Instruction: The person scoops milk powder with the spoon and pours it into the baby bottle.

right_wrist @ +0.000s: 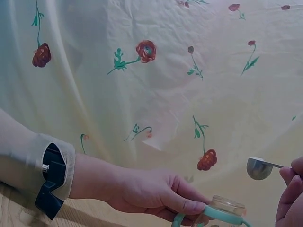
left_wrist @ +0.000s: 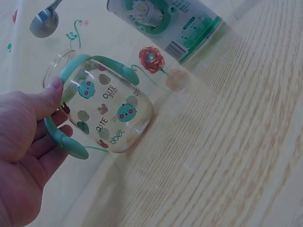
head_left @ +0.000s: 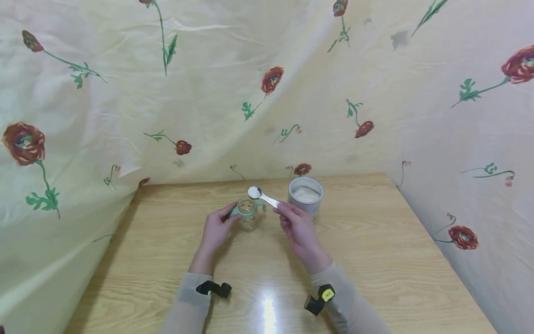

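Note:
A clear baby bottle (left_wrist: 111, 106) with a mint two-handled collar and printed cartoon faces stands lidless on the table. My left hand (head_left: 218, 227) grips it at the collar, thumb on the near side and fingers around the back. My right hand (head_left: 299, 229) pinches the handle of a metal measuring spoon (head_left: 255, 192). White powder fills the spoon's bowl, which is held level just above the bottle's open mouth; the right wrist view shows the spoon (right_wrist: 259, 169) apart from the rim. Beside the right hand stands an open can (head_left: 315, 209) of white powder.
The wooden table (head_left: 158, 260) carries the bottle and the can. A cream cloth (head_left: 208, 93) printed with red flowers hangs behind it and along both sides. Black camera mounts sit on both sleeves.

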The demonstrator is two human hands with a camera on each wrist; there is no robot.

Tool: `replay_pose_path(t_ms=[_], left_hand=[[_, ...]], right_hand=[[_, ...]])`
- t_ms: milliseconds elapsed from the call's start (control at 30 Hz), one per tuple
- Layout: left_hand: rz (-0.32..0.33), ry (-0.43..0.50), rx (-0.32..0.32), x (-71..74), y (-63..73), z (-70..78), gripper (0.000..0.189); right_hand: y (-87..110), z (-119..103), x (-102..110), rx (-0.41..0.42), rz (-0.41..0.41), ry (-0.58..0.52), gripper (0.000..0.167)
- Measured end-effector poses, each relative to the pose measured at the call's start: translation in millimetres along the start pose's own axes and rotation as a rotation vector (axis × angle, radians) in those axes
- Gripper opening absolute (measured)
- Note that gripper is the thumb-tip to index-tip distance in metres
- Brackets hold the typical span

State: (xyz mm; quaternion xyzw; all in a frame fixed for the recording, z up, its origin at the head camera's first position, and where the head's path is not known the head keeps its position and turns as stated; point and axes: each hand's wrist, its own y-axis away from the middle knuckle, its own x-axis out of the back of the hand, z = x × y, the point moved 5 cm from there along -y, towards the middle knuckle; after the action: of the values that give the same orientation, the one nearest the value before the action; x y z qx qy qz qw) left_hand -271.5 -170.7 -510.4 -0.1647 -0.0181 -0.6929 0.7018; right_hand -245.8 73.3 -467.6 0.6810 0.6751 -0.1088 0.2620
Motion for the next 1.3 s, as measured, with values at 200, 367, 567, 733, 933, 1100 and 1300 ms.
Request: replay_pose_path(t_ms=[200, 367, 567, 733, 933, 1100, 1300], left_hand=[[0.001, -0.008, 0.004, 1.7, -1.1, -0.5, 0.044], [0.018, -0.002, 0.01, 1.7, -2.1, -0.8, 0.043], [0.036, 0.029, 0.02, 2.2, -1.1, -1.3, 0.041], [0.038, 0.023, 0.015, 1.6, -0.5, -1.8, 0.04], [0.038, -0.001, -0.002, 1.4, 0.2, -1.6, 0.039], [0.035, -0.026, -0.004, 1.5, 1.1, -2.1, 0.038], [0.02, -0.034, 0.014, 1.6, 0.5, -4.7, 0.039]], right_hand=[[-1.8, 1.4, -0.5, 0.007, 0.006, 0.021, 0.006], [-6.0, 5.7, 1.4, 0.023, 0.018, 0.078, 0.008], [-9.0, 10.7, 5.2, 0.058, 0.026, 0.182, 0.02], [-10.7, 12.6, 7.1, 0.095, 0.053, 0.254, 0.022], [-11.2, 14.1, 5.5, 0.146, 0.052, 0.334, 0.022], [-10.7, 15.3, 4.8, 0.196, 0.035, 0.395, 0.023], [-9.6, 14.7, 3.8, 0.281, 0.025, 0.509, 0.02]])
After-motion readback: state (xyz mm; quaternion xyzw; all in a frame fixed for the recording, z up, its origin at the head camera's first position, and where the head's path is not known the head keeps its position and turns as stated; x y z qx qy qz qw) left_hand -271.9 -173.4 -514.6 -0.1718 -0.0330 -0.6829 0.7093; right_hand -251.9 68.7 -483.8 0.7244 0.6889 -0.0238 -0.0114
